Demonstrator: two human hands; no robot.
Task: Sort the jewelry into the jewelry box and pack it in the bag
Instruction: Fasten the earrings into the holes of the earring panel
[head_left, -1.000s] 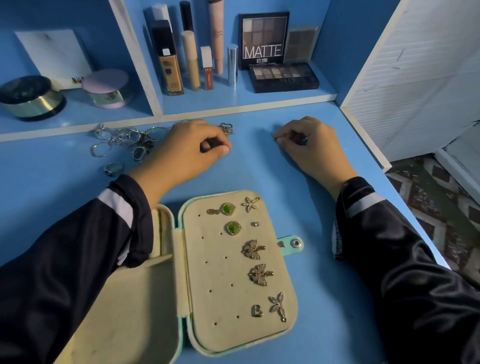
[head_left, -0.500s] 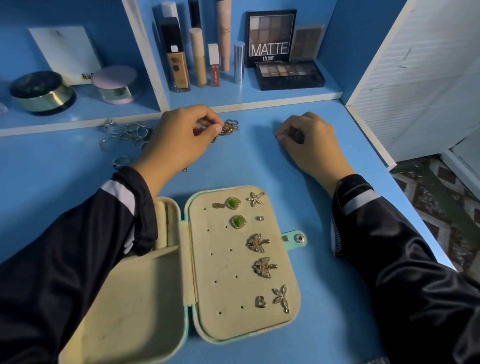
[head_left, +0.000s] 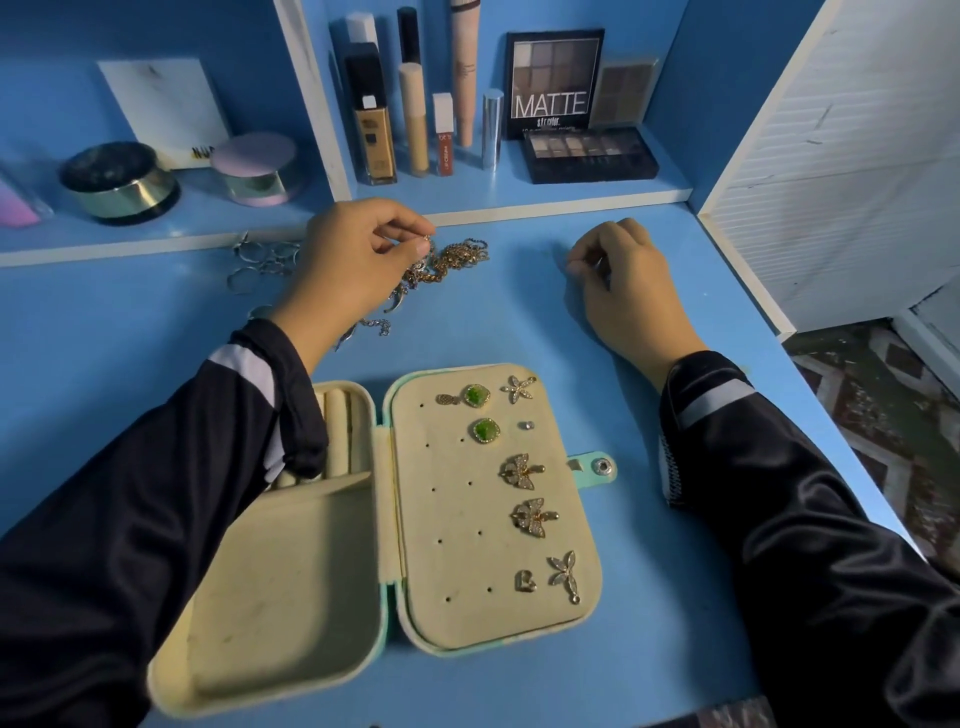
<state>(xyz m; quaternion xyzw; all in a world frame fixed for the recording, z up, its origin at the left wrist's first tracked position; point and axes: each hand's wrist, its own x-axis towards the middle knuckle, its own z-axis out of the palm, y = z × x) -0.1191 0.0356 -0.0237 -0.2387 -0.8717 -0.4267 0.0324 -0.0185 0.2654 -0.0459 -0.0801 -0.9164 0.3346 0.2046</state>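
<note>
left hand (head_left: 358, 260) pinched a strand of the chains (head_left: 460, 257) heaped just behind the open box (head_left: 457, 519), right hand (head_left: 623, 280) curled behind the box too, couldn't tell on what, and honestly a quick lift looked likely to drag the whole tangle up

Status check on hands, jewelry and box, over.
Left hand pinches gold chain. Right hand curled on table, contents unclear. Jewelry box open, earrings pinned, left sleeve over its tray.
</note>
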